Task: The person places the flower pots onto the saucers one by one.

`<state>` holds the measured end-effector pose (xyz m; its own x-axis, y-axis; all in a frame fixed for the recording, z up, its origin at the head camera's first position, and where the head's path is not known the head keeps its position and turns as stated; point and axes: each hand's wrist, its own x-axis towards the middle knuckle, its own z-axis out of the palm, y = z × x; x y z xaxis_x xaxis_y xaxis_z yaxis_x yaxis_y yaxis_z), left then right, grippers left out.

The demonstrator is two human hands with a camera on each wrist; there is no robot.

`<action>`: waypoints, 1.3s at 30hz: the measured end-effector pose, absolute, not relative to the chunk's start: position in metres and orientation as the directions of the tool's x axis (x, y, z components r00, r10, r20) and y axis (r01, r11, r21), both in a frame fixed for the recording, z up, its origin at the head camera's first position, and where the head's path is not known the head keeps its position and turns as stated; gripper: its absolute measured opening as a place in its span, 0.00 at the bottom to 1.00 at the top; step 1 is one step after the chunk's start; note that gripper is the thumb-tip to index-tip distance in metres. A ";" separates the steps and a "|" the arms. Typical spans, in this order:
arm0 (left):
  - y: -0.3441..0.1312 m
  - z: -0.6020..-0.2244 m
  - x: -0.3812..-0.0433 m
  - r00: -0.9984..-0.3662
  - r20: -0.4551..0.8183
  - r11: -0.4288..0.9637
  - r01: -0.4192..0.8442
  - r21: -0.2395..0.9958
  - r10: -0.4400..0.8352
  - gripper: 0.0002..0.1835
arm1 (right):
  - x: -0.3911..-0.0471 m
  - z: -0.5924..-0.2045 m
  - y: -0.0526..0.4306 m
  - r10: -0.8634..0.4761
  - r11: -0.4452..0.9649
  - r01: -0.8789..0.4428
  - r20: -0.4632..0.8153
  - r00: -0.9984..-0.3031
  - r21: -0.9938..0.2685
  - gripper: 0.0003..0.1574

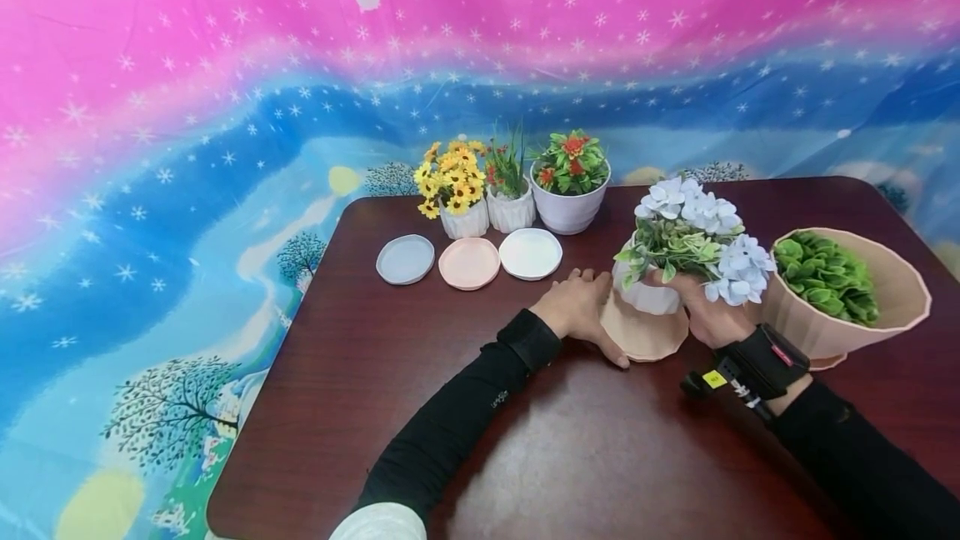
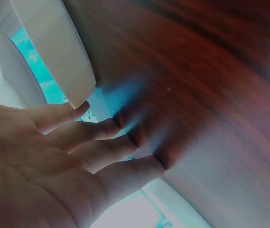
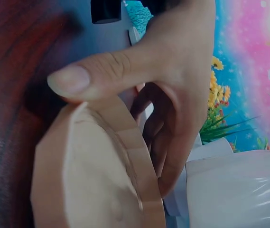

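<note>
My right hand (image 1: 708, 311) grips a white pot (image 1: 651, 297) of pale blue artificial flowers (image 1: 701, 219), partly hiding it. The pot is above a beige saucer (image 1: 647, 340); the right wrist view shows a gap between the white pot (image 3: 237, 190) and the saucer (image 3: 101, 175). My left hand (image 1: 577, 311) lies at the saucer's left side, thumb along the near rim and fingers at the far side. In the left wrist view, the fingers of my left hand (image 2: 78, 156) are extended, their tips by the tabletop and one against the saucer's edge (image 2: 61, 52).
Grey (image 1: 405, 260), pink (image 1: 469, 263) and white saucers (image 1: 531, 254) lie in a row. Behind them stand pots with yellow flowers (image 1: 453, 177), grassy leaves (image 1: 512, 182) and red flowers (image 1: 572, 182). A large beige pot (image 1: 900, 290) with a green plant (image 1: 825, 277) stands at the right.
</note>
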<state>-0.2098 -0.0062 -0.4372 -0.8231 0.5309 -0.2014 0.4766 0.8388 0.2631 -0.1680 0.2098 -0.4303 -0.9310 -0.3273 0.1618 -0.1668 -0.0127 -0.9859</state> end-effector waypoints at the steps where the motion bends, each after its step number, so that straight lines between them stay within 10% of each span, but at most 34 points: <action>1: -0.007 -0.436 -0.209 -0.822 -0.205 0.838 0.476 0.266 0.532 0.72 | -0.168 -0.428 0.207 -0.286 -0.078 -0.071 0.090 -0.954 -0.994 0.16; 19: -0.009 -0.448 -0.215 -0.816 -0.213 0.830 0.468 0.304 0.538 0.78 | -0.159 -0.430 0.193 -0.153 -0.252 -0.188 0.231 -0.961 -0.949 0.23; 39: -0.008 -0.463 -0.222 -0.827 -0.176 0.827 0.468 0.311 0.534 0.80 | -0.153 -0.433 0.192 -0.116 -0.123 -0.144 0.158 -0.981 -0.982 0.25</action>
